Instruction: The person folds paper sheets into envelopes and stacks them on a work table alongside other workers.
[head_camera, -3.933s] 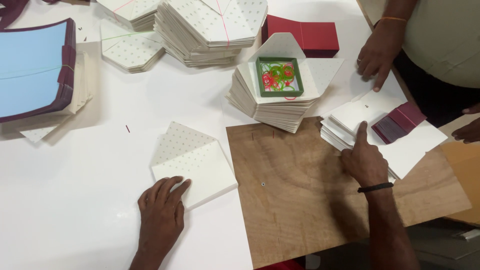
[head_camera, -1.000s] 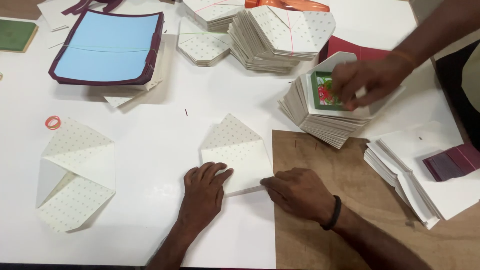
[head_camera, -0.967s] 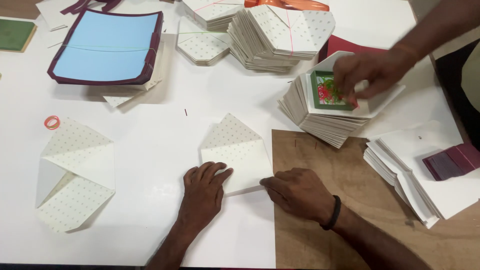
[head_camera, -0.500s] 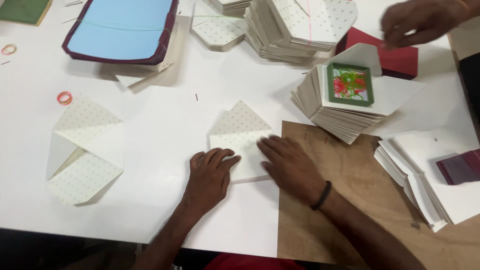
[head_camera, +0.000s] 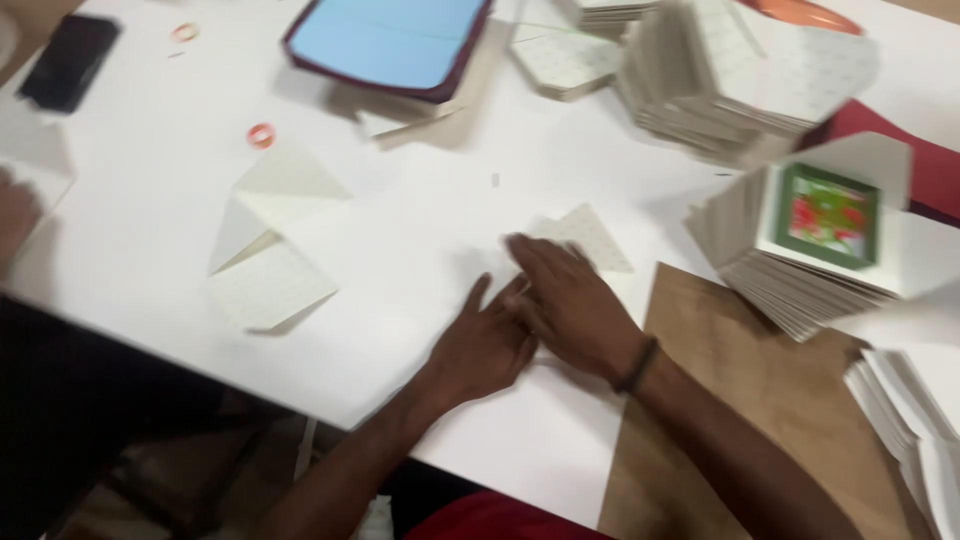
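Right now both hands lie flat on the dotted envelope (head_camera: 585, 240) at the white table (head_camera: 420, 230), gripping nothing. Its pointed flap sticks out just beyond the right hand (head_camera: 570, 305), which covers more of it; the left hand (head_camera: 485, 345) presses the near edge.

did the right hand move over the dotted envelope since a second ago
Yes. The right hand has slid left across the dotted envelope, away from the wooden board, and now overlaps the left hand.
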